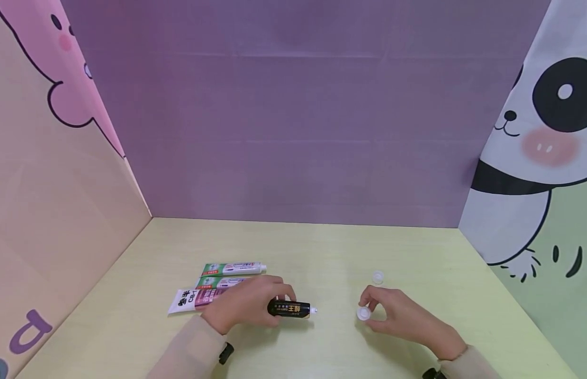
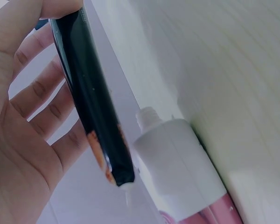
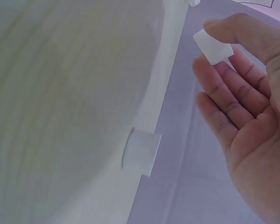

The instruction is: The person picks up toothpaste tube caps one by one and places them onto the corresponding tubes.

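Note:
My left hand (image 1: 249,301) grips a black toothpaste tube (image 1: 293,309) with gold lettering, held between thumb and fingers. Its white nozzle is bare and points right. Thumb and fingertips of my right hand (image 1: 401,319) pinch a small white cap (image 1: 363,313), also seen as a white cap (image 3: 213,46) in the right wrist view. A second white cap (image 1: 378,277) rests on the table just beyond that hand. Partly behind my left hand lies a white and pink tube (image 1: 198,299); its threaded nozzle (image 2: 148,117) shows uncapped in the left wrist view.
Two green and white toothpaste tubes lie side by side beyond my left hand, the far tube (image 1: 234,269) and the near tube (image 1: 215,282). The pale table (image 1: 321,252) ends at a purple back wall (image 1: 293,131). Printed panels stand at both sides.

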Available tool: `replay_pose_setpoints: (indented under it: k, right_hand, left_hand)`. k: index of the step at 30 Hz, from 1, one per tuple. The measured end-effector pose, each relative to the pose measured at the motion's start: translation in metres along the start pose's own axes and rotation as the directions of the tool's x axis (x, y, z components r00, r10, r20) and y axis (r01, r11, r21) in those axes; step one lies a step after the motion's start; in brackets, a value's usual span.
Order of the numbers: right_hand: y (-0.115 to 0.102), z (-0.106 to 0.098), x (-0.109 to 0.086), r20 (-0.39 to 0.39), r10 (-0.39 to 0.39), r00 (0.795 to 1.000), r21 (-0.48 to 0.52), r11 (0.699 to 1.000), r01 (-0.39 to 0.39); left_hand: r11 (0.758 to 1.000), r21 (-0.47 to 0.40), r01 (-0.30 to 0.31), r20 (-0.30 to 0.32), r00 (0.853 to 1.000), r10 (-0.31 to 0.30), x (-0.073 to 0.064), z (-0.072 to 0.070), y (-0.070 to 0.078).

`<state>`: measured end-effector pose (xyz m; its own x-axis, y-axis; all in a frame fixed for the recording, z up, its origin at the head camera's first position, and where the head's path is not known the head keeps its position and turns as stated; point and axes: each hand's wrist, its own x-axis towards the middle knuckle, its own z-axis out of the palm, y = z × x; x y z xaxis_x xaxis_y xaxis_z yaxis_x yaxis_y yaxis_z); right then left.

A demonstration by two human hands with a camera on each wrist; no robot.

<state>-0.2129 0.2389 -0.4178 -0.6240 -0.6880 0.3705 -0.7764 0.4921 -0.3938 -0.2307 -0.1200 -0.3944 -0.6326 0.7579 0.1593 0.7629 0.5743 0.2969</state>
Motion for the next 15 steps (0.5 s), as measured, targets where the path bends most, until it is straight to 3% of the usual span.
replay_pose_setpoints:
  k: [15]
  right_hand:
    - [-0.004, 0.006, 0.005, -0.008, 0.017, 1.0, 0.0, 1.0, -0.017]
  left_hand:
    - [1.0, 0.001, -0.012, 0.007, 1.0, 0.012, 0.012, 0.006, 0.006]
